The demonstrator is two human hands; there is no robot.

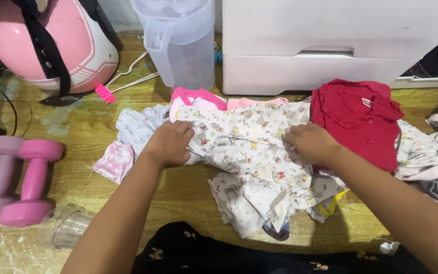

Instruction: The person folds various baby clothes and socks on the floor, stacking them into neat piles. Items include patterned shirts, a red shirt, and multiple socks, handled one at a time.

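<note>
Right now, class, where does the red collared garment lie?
In the head view, the red collared garment lies on the wooden floor at upper right, just beyond the right hand, in front of the white drawer unit.

Pink helmet (51, 43), clear jug (181, 40), two dumbbells (19, 177), red shirt (361, 119), white drawers (330, 45), wooden floor (77, 127).

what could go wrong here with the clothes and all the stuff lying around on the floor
1. Both the left hand and right hand press on the printed white garment, which overlaps other pieces; pulling it might drag the red top out of place.
2. The clear cup lies on its side near the left forearm; an elbow could knock it rolling.
3. The plastic pitcher stands just behind the pile and might tip if cloth is flung that way.
</note>
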